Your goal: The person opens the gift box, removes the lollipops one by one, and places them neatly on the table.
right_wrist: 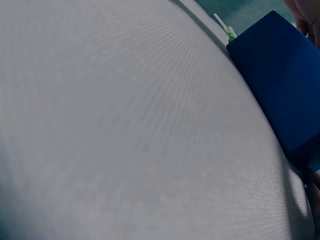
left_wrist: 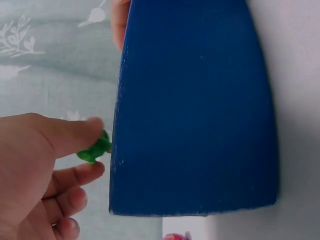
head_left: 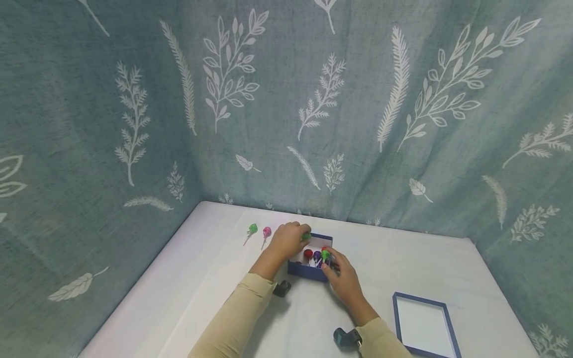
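My left grip (head_left: 288, 241) pinches a green lollipop (head_left: 306, 236) by its head at the rim of the blue box (head_left: 306, 271), probably for control, but tbh can't tell if my right grip (head_left: 346, 281) pinches anything.

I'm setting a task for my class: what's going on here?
A person's left hand pinches a round, green-wrapped lollipop at the far left part of an open, rectangular blue box with a white interior. The right hand is at the box's right side; whether it grips anything is unclear. Red, purple and green lollipops show inside. One green-wrapped lollipop and one pink-wrapped lollipop lie on the white-covered table, left of the box. A shallow, blue-rimmed white rectangle, perhaps the lid, lies right.
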`<action>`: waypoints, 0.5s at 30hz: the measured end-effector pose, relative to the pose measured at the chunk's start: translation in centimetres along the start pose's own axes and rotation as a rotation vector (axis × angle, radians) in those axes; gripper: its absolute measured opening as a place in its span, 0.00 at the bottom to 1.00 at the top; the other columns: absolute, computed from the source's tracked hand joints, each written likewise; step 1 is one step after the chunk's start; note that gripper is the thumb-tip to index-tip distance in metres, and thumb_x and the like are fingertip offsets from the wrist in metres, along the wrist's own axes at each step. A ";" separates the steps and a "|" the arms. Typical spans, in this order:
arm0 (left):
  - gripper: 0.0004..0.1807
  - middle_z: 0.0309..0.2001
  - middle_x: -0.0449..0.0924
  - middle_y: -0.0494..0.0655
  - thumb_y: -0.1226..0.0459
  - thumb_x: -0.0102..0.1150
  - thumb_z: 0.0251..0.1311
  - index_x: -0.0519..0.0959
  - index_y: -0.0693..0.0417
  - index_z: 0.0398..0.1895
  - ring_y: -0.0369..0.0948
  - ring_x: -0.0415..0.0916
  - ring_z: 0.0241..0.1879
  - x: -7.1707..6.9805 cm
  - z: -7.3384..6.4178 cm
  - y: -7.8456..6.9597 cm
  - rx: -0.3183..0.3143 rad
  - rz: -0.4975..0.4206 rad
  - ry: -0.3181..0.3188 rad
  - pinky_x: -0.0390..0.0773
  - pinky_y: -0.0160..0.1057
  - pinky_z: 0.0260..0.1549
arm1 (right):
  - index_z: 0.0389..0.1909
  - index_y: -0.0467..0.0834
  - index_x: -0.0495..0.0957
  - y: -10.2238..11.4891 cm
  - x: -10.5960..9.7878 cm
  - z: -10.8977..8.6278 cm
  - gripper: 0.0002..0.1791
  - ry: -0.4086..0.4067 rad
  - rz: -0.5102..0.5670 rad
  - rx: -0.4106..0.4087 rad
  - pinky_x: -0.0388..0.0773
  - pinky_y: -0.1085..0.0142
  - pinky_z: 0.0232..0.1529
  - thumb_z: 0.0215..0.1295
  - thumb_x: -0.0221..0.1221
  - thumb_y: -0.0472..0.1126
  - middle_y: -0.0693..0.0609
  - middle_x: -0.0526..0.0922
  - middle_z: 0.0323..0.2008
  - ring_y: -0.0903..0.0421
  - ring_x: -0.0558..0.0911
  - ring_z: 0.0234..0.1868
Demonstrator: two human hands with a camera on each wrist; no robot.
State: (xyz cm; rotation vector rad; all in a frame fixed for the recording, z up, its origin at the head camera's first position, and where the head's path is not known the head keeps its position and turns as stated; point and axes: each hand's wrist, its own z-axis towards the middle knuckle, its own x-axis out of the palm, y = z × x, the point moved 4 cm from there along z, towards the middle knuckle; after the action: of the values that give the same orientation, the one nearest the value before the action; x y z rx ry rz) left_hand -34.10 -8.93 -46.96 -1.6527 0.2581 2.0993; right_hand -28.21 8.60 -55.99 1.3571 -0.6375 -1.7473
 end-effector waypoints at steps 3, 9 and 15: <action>0.16 0.42 0.84 0.44 0.55 0.62 0.63 0.79 0.46 0.54 0.44 0.81 0.42 -0.2 -0.2 0.3 -0.029 -0.091 0.003 0.77 0.46 0.43 | 0.68 0.51 0.68 0.0 0.0 0.0 0.28 0.006 0.006 0.003 0.73 0.49 0.54 0.68 0.58 0.49 0.45 0.71 0.64 0.44 0.78 0.55; 0.17 0.40 0.84 0.42 0.58 0.60 0.66 0.77 0.46 0.57 0.42 0.80 0.38 -1.0 -0.4 1.5 -0.057 -0.268 -0.043 0.78 0.45 0.38 | 0.68 0.49 0.68 0.2 0.0 0.0 0.29 0.008 0.012 -0.006 0.73 0.50 0.54 0.68 0.58 0.49 0.45 0.71 0.64 0.44 0.79 0.55; 0.17 0.39 0.82 0.42 0.57 0.56 0.68 0.76 0.45 0.59 0.40 0.79 0.37 -1.6 -0.4 2.7 -0.103 -0.328 -0.050 0.76 0.43 0.36 | 0.68 0.50 0.68 0.1 0.0 -0.1 0.29 0.001 0.011 0.001 0.74 0.51 0.54 0.68 0.59 0.48 0.45 0.71 0.63 0.45 0.79 0.54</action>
State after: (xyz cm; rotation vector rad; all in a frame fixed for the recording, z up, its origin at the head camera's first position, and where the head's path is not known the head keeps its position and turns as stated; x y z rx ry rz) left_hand -34.68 -11.86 -45.85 -1.5737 -0.1329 1.9273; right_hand -28.11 8.55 -55.95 1.3523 -0.6439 -1.7382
